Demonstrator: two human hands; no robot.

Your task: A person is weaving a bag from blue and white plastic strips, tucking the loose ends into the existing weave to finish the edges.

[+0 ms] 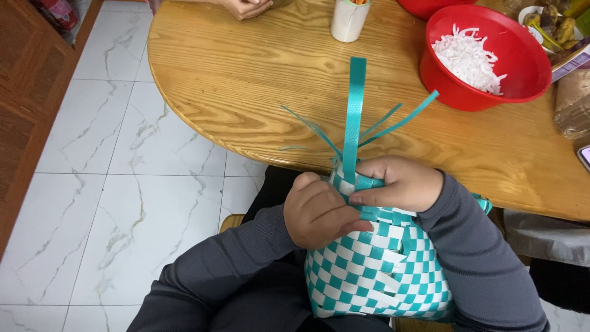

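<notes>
Head view: a red bowl (485, 58) of white shreds and a white cup (349, 19) stand on the wooden table (246, 80), with another person's hand (246, 7) at its far edge. Left hand (319, 212) and right hand (399, 183) pinch teal strips (354, 110) atop the teal-and-white woven basket (375, 276) in the lap. Fingertips hidden; basket bottom cut off.

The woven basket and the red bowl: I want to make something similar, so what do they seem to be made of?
The woven basket looks like flat plastic strapping in teal and white: the strips are smooth, even in width and slightly glossy, and the loose ends stand stiffly. Both hands, left and right, press on its rim. The red bowl seems to be moulded plastic, with a uniform colour and a soft sheen.
</notes>
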